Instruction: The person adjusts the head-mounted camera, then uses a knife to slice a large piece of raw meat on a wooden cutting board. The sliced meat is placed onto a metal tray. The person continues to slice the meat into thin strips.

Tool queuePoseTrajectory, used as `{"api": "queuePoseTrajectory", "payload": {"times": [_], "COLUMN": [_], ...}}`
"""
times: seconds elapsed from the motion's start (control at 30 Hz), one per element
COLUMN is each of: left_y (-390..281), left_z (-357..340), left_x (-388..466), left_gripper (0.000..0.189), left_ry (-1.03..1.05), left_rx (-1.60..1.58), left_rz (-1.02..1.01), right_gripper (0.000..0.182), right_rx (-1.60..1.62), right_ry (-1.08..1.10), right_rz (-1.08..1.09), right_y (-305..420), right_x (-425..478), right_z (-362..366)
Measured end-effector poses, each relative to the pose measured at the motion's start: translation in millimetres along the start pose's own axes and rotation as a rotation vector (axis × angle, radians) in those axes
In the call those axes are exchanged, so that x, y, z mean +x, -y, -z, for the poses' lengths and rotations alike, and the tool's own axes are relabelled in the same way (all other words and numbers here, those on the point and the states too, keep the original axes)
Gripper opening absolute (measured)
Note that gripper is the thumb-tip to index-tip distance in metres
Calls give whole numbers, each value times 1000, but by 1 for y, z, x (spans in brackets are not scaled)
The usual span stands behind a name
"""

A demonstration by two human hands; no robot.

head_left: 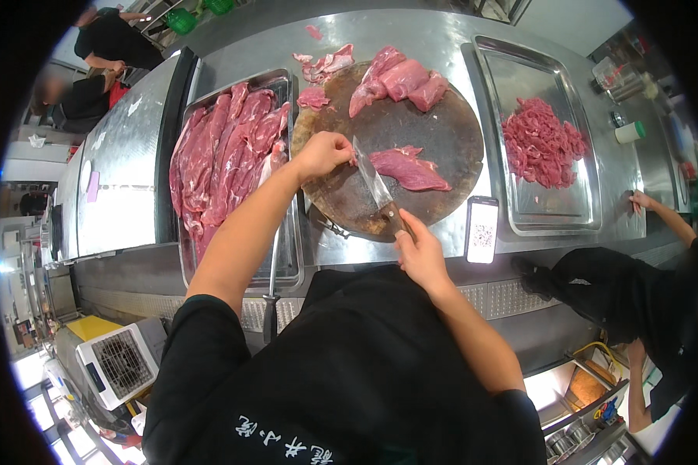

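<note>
My right hand (423,250) grips the wooden handle of a kitchen knife (374,181) over a round chopping block (349,200). The blade points away from me and slants left. My left hand (326,154) is to the left of the blade, fingertips pinched on a small scrap of meat (353,158). Right of the blade lies a trimmed piece of raw red meat (412,167). Larger chunks of meat (404,78) rest at the block's far edge. Off its far left side are pale trimmings (327,63) and a flat meat piece (313,97).
A metal tray (294,273) of long meat strips (227,151) stands left, a sharpening steel (271,314) across its near edge. Right are a phone (481,229) showing a printed-style code and a tray (544,225) of cut meat (541,145). A co-worker's hand (640,200) touches the table.
</note>
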State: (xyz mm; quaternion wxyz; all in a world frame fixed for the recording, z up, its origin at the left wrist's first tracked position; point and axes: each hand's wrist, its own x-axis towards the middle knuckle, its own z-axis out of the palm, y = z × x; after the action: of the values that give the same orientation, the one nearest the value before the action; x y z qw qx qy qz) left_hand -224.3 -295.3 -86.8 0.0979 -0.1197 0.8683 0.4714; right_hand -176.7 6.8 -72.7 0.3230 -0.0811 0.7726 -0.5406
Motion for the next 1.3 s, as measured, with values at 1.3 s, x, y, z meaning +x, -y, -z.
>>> {"api": "queuePoseTrajectory", "payload": {"times": [1.3], "left_y": [49], "left_z": [205], "left_x": [207], "left_gripper": [36], "left_ry": [-1070], "left_rx": [684], "left_rz": [-429], "right_gripper": [49], "right_rx": [-592], "right_ry": [89], "right_rz": [348], "right_y": [-30], "right_x": [-35], "right_z": [73]}}
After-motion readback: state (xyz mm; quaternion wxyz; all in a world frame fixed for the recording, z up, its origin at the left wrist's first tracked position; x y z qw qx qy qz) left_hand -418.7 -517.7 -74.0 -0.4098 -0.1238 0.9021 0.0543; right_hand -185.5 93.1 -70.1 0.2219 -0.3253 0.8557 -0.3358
